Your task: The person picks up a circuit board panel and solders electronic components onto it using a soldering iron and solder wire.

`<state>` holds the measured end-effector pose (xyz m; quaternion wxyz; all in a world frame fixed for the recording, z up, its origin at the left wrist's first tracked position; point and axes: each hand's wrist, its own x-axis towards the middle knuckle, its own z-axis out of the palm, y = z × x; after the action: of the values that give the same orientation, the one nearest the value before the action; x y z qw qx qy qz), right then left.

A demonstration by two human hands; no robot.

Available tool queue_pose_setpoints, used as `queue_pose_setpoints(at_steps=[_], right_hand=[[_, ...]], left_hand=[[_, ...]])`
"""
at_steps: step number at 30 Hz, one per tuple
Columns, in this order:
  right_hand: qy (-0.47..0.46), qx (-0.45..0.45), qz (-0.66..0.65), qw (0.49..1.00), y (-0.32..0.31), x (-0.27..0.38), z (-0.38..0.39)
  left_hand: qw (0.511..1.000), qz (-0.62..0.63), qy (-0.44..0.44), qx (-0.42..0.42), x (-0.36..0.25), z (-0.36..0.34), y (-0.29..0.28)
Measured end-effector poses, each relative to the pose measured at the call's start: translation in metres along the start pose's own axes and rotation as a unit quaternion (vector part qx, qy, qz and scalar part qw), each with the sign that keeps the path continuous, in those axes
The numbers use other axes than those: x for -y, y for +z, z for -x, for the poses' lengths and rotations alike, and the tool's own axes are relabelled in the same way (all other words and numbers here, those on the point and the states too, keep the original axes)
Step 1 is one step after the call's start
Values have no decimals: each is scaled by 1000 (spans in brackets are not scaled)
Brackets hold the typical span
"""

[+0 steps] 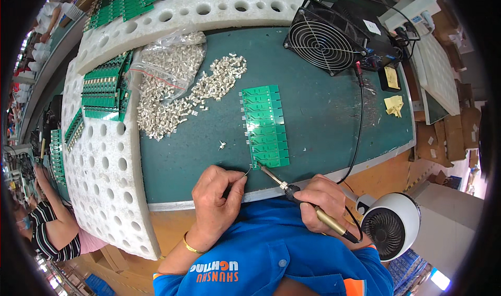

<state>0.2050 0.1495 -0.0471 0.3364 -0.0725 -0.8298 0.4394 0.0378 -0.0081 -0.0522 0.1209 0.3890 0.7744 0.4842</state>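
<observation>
My right hand [324, 202] is closed round the handle of a soldering iron [284, 186], whose tip rests at the near left corner of a green circuit board panel [266, 126]. My left hand [216, 196] pinches a thin length of solder wire [247, 173] that reaches toward the same corner. Small metal connectors with pins line the panel's left edge. One loose connector [222, 145] lies left of the panel. Farther left is a heap of such connectors [162, 113], beside a clear zip bag [175, 56] full of them.
White foam blocks with round holes [107, 165] border the mat at left and back, carrying stacked green boards [107, 90]. A black fan [323, 44] stands back right. The iron's cable [359, 134] crosses the right side. A sponge box [390, 79] and white fan [391, 225] are also there. Another person [55, 220] sits far left.
</observation>
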Motion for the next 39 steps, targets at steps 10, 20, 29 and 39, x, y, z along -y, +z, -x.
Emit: queue_pose_setpoints(at_steps=[10, 20, 29, 39], right_hand=[[1, 3, -2, 1000, 1, 1, 3], [13, 7, -1, 1000, 1, 0, 4], [33, 7, -14, 999, 1, -1, 2], [47, 13, -26, 998, -2, -2, -3]], left_hand=[[1000, -11, 22, -4, 1, 2, 2], [1000, -2, 3, -5, -2, 4, 2], [1000, -7, 10, -5, 0, 3, 2], [1000, -7, 25, 6, 3, 4, 1]])
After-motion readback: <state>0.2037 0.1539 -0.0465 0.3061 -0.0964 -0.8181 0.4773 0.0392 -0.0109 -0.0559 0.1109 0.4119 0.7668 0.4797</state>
